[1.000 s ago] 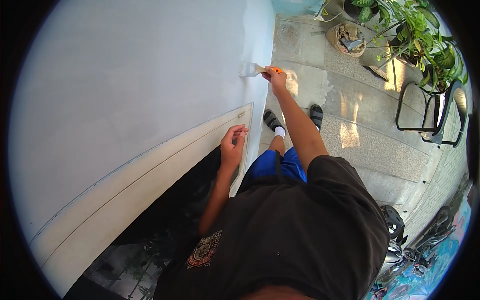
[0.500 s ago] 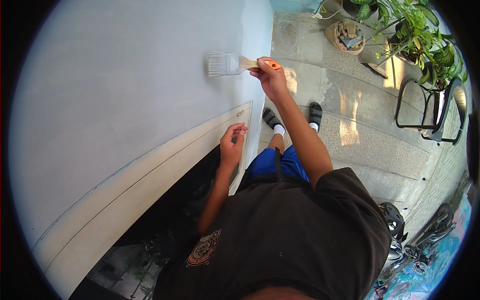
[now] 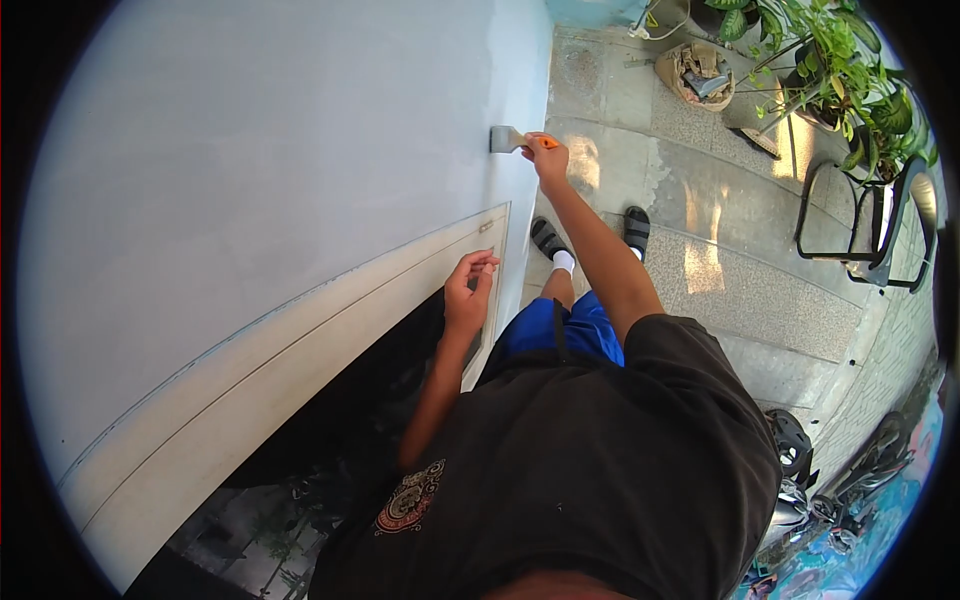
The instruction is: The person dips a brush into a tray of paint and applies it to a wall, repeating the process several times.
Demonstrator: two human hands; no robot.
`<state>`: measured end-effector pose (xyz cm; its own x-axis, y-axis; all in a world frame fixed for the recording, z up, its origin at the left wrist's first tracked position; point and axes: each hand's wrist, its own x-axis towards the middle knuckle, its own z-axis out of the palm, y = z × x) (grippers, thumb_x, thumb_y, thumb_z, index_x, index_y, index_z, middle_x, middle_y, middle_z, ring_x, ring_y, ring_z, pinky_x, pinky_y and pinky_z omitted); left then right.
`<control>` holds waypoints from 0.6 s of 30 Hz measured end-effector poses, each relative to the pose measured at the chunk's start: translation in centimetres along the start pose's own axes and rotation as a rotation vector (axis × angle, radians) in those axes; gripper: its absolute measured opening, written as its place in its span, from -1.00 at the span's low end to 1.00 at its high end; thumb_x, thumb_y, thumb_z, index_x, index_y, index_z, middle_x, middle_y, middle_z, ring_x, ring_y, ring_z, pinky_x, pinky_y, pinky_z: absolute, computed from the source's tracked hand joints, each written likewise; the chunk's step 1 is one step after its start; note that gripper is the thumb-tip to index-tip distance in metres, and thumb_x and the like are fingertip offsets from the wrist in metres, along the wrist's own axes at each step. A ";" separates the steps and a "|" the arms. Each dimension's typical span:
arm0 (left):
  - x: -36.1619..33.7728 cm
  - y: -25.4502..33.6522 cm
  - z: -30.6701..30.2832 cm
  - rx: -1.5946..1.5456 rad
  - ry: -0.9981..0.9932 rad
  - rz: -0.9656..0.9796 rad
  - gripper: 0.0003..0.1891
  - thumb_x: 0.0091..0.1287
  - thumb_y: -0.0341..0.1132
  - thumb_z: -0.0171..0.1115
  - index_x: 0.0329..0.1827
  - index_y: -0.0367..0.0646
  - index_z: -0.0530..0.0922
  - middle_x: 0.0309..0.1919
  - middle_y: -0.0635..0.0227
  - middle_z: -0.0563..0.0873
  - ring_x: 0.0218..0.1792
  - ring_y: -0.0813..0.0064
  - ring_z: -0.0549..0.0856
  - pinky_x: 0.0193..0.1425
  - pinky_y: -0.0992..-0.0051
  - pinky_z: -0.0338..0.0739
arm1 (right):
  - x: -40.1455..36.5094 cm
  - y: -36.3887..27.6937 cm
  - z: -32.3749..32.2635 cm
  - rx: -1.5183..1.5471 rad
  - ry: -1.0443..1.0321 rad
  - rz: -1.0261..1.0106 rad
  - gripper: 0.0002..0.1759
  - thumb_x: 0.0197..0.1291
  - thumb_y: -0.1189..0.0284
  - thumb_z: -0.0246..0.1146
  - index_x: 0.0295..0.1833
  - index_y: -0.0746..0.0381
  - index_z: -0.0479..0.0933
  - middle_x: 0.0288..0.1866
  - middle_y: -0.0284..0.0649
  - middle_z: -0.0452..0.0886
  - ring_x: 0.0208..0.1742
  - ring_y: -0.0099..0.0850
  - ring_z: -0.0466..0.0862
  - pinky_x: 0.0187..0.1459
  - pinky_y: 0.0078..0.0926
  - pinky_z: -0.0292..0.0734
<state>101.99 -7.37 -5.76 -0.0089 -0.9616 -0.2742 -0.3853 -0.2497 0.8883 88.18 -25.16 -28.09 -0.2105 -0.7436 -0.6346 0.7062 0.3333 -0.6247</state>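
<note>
A paintbrush [image 3: 507,140] with an orange-tipped handle is gripped in my right hand [image 3: 548,162], fingers wrapped around the handle. Its bristles are right at the pale blue-grey wall [image 3: 300,130], near the wall's right-hand edge. Lower down, my left hand [image 3: 470,288] hovers by the cream window frame [image 3: 330,320], its fingers loosely bent and holding nothing. A dark glass pane [image 3: 370,400] lies below the frame, partly hidden behind my left forearm.
Paved floor [image 3: 740,270] stretches to the right, under my sandalled feet. A paper bag with scraps [image 3: 697,78], leafy potted plants [image 3: 835,65] and a black metal-framed chair [image 3: 870,225] stand there. Motorbike parts [image 3: 810,490] show at the lower right.
The paintbrush in my right hand has moved right and slightly down along the wall, and now appears turned more edge-on. My left hand stays nearly in place.
</note>
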 end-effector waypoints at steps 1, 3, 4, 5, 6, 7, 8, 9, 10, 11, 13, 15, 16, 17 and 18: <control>0.0 0.0 0.0 0.008 -0.018 -0.010 -0.77 0.42 -0.44 0.08 0.08 -0.30 0.52 -0.14 0.26 0.70 -0.12 0.53 0.64 0.05 0.52 0.49 | -1.5 -1.7 1.4 -0.029 -0.042 -0.066 -0.85 0.19 0.50 0.33 -0.19 0.37 0.60 -0.27 -0.17 0.64 -0.30 -0.40 0.71 -0.25 -0.52 0.71; 0.2 -0.1 0.1 0.011 -0.001 0.005 -0.78 0.40 -0.46 0.10 0.06 -0.30 0.53 -0.16 0.25 0.71 -0.14 0.52 0.65 0.02 0.52 0.50 | -4.9 -5.7 4.0 -0.059 -0.085 -0.135 -0.85 0.20 0.50 0.33 -0.20 0.37 0.60 -0.27 -0.17 0.64 -0.30 -0.40 0.71 -0.25 -0.52 0.71; 0.2 -0.2 0.2 0.014 0.013 0.016 -0.78 0.38 -0.47 0.12 0.04 -0.29 0.55 -0.17 0.24 0.72 -0.15 0.50 0.67 -0.01 0.52 0.52 | -6.9 -7.9 5.0 -0.046 -0.156 -0.181 -0.86 0.20 0.50 0.33 -0.20 0.37 0.60 -0.28 -0.18 0.64 -0.30 -0.39 0.71 -0.26 -0.51 0.71; 0.2 -0.2 0.3 0.010 0.012 0.013 -0.78 0.38 -0.47 0.12 0.04 -0.29 0.55 -0.17 0.24 0.72 -0.15 0.50 0.67 -0.01 0.52 0.52 | -8.7 -9.7 5.5 -0.032 -0.226 -0.224 -0.86 0.19 0.50 0.32 -0.20 0.37 0.60 -0.30 -0.20 0.64 -0.31 -0.38 0.71 -0.26 -0.51 0.71; 0.3 -0.1 0.3 0.008 0.009 0.012 -0.78 0.38 -0.47 0.11 0.04 -0.29 0.55 -0.17 0.24 0.72 -0.15 0.50 0.67 -0.01 0.52 0.52 | -10.1 -11.4 5.7 -0.035 -0.224 -0.224 -0.86 0.19 0.50 0.32 -0.20 0.37 0.60 -0.30 -0.20 0.64 -0.31 -0.38 0.71 -0.26 -0.51 0.71; 0.3 0.0 0.4 0.007 0.007 0.012 -0.78 0.38 -0.47 0.11 0.04 -0.29 0.55 -0.17 0.25 0.72 -0.15 0.51 0.67 -0.01 0.52 0.51 | -11.3 -12.9 5.9 0.052 -0.282 -0.205 -0.84 0.21 0.49 0.32 -0.17 0.36 0.59 -0.27 -0.19 0.64 -0.29 -0.35 0.72 -0.23 -0.49 0.71; 0.3 0.0 0.4 0.006 0.008 0.011 -0.78 0.38 -0.47 0.11 0.04 -0.29 0.55 -0.17 0.25 0.72 -0.15 0.51 0.67 -0.01 0.52 0.51 | -11.9 -13.6 5.8 0.141 -0.339 -0.185 -0.82 0.22 0.49 0.32 -0.13 0.36 0.57 -0.24 -0.18 0.64 -0.27 -0.32 0.73 -0.21 -0.46 0.71; 0.3 0.1 0.4 0.006 0.009 0.014 -0.78 0.38 -0.47 0.11 0.04 -0.29 0.55 -0.17 0.25 0.72 -0.16 0.51 0.67 -0.01 0.53 0.51 | -11.5 -13.3 5.6 0.140 -0.340 -0.185 -0.82 0.22 0.49 0.32 -0.13 0.36 0.57 -0.24 -0.18 0.64 -0.27 -0.32 0.73 -0.21 -0.46 0.71; 0.4 0.2 0.4 0.007 0.010 0.017 -0.78 0.38 -0.47 0.11 0.04 -0.28 0.55 -0.17 0.25 0.72 -0.16 0.51 0.67 -0.01 0.53 0.51 | -10.8 -12.5 5.2 0.221 -0.401 -0.119 -0.81 0.22 0.48 0.31 -0.10 0.35 0.56 -0.21 -0.17 0.64 -0.24 -0.30 0.73 -0.18 -0.44 0.70; 0.4 0.2 0.4 0.007 0.011 0.016 -0.78 0.38 -0.47 0.11 0.04 -0.28 0.55 -0.17 0.25 0.72 -0.16 0.51 0.67 -0.01 0.53 0.51 | -9.9 -11.5 4.7 0.301 -0.461 -0.052 -0.79 0.23 0.48 0.31 -0.07 0.34 0.54 -0.18 -0.16 0.64 -0.21 -0.28 0.73 -0.15 -0.42 0.70; 0.4 0.2 0.3 0.017 -0.024 0.006 -0.77 0.41 -0.45 0.08 0.07 -0.30 0.52 -0.13 0.25 0.70 -0.13 0.53 0.64 0.04 0.53 0.49 | -7.5 -7.8 3.4 0.258 -0.403 -0.002 -0.79 0.23 0.48 0.31 -0.06 0.33 0.54 -0.18 -0.16 0.64 -0.19 -0.27 0.73 -0.12 -0.41 0.69; 0.3 -0.1 0.4 0.006 -0.009 0.009 -0.78 0.40 -0.46 0.10 0.06 -0.30 0.54 -0.16 0.24 0.71 -0.14 0.52 0.65 0.02 0.52 0.50 | -4.7 -3.3 1.1 0.231 -0.309 0.082 -0.79 0.22 0.48 0.32 -0.07 0.32 0.55 -0.18 -0.16 0.65 -0.16 -0.28 0.72 -0.13 -0.39 0.69; 0.4 -0.2 0.4 -0.006 0.010 0.012 -0.78 0.38 -0.47 0.11 0.04 -0.29 0.55 -0.18 0.24 0.73 -0.16 0.51 0.67 -0.01 0.52 0.51 | -3.8 -1.7 0.1 0.234 -0.311 0.082 -0.79 0.22 0.48 0.32 -0.07 0.32 0.55 -0.18 -0.16 0.65 -0.16 -0.28 0.72 -0.13 -0.39 0.69; 0.5 -0.1 0.4 -0.002 0.011 0.011 -0.78 0.38 -0.47 0.11 0.04 -0.29 0.55 -0.18 0.24 0.73 -0.16 0.51 0.67 -0.01 0.52 0.51 | -3.3 -0.4 -0.7 0.174 -0.228 0.062 -0.79 0.23 0.47 0.32 -0.07 0.32 0.56 -0.19 -0.17 0.65 -0.17 -0.29 0.72 -0.11 -0.40 0.68; 0.5 0.0 0.3 0.017 -0.003 -0.008 -0.78 0.40 -0.46 0.10 0.06 -0.29 0.54 -0.16 0.24 0.71 -0.14 0.53 0.65 0.01 0.52 0.50 | -3.1 0.4 -1.3 0.113 -0.146 0.047 -0.80 0.24 0.46 0.31 -0.07 0.31 0.56 -0.20 -0.19 0.65 -0.18 -0.30 0.72 -0.09 -0.41 0.66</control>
<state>101.68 -7.86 -5.99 -0.0088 -0.9592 -0.2825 -0.4007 -0.2555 0.8799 88.27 -21.99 -27.00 -0.0808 -0.8079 -0.5838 0.7862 0.3083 -0.5355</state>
